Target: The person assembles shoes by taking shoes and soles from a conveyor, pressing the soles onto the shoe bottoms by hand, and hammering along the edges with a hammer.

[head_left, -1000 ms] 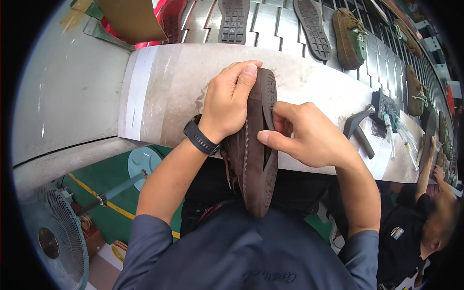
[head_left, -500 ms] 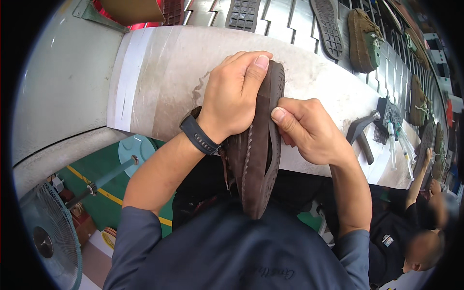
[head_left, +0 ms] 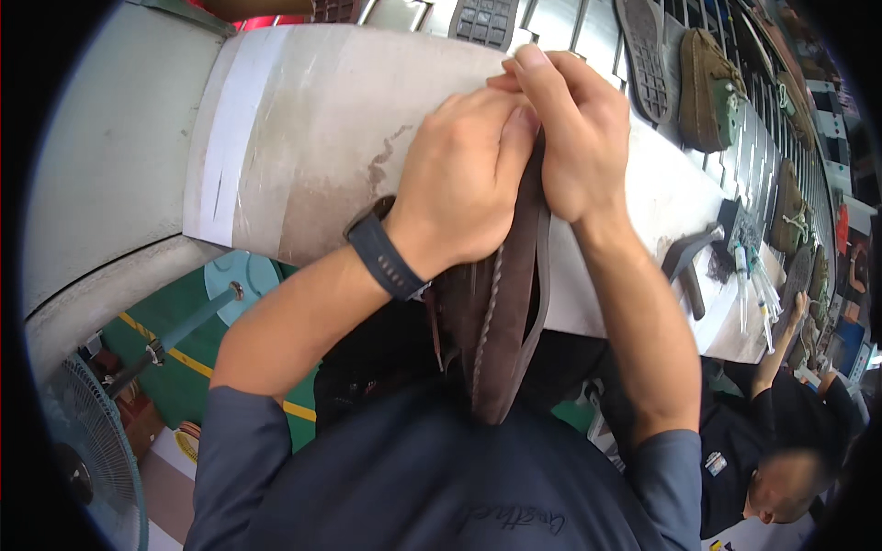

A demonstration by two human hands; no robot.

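Note:
A brown shoe (head_left: 511, 317) is tipped on its side in front of my body, with one end pointing toward me. Along its near part, a dark gap runs between the stitched upper and the sole (head_left: 539, 303). My left hand (head_left: 464, 174), a dark watch on its wrist, is closed around the far part of the shoe from the left. At the shoe's far end, my right hand (head_left: 585, 138) lies against the sole side with its fingers curled over the tip, close to my left thumb. The hands hide that end.
A pale worktable (head_left: 312, 119) lies under my hands. On its right are a hammer (head_left: 687, 253) and several syringes (head_left: 761, 285). Beyond, a metal conveyor carries soles (head_left: 646, 64) and shoes (head_left: 706, 101). A fan (head_left: 87, 450) stands lower left; another person (head_left: 749, 441) works at right.
My right hand has moved from the sole's middle edge up to the shoe's far end, beside my left hand. The left hand keeps its grip, and the view has shifted slightly.

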